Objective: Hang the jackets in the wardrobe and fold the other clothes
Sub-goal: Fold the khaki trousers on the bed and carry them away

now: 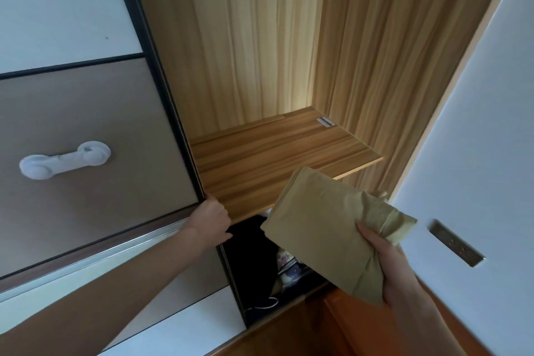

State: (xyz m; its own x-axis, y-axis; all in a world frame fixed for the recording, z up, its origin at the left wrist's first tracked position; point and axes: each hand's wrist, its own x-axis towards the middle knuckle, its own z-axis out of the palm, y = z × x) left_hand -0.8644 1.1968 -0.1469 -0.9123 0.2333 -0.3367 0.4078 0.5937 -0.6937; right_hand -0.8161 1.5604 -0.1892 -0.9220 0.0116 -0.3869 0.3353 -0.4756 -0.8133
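The wardrobe (260, 37) filled most of the view, its wood-grain interior open and seen from below at a steep tilt. The sliding door (86, 130), panelled in white and brown with a white plastic handle (65, 159) fixed to it, stood to the left of the opening, presumably pushed aside to give access. A wooden shelf (277, 159) crossed the compartment and carried only a small label near its back right corner. Below the shelf, dark and patterned clothes (260, 257) lay in a lower space. The folded olive garment (332, 225) was held in the air just in front of and below the shelf's front edge, well clear of the door. Its long axis ran diagonally from the lower right up to the upper left, with the neat folded end pointing toward the shelf, an attitude that appeared suited to sliding it on flat. The right hand (387, 263) grasped the garment's bunched lower end, thumb on top and fingers curled beneath. The left hand (212, 220) was clenched around the door's edge, apparently to hold it open.
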